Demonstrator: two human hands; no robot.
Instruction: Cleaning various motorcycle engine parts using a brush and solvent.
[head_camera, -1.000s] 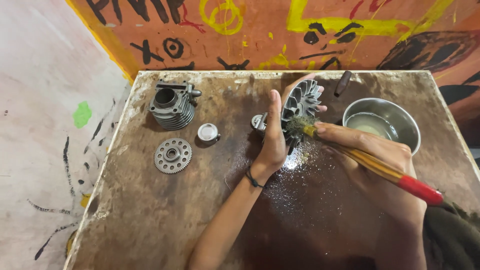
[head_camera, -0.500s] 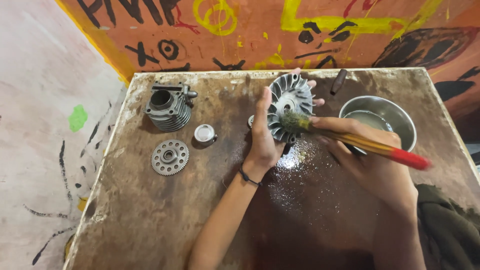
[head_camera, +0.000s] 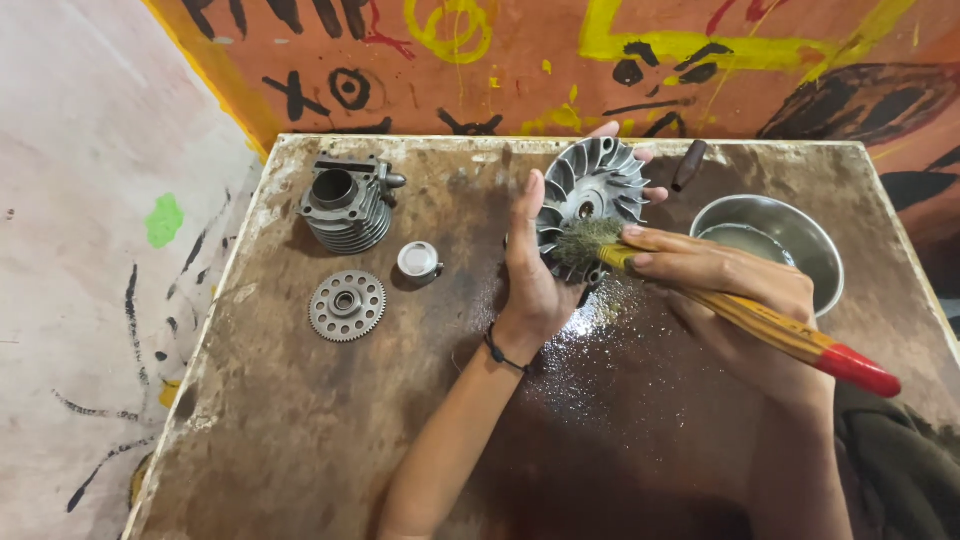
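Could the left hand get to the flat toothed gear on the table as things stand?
Probably not right away: the left hand is holding the finned metal wheel upright for the brush. The toothed gear lies uncovered to its left, with bare table between them.

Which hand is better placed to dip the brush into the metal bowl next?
Right. The right hand already holds the brush, and the metal bowl sits just beyond it on the table's right side. The left hand is occupied, its grip propping up the finned metal wheel.

No packages, labels, signs or screens show; only painted wall marks.
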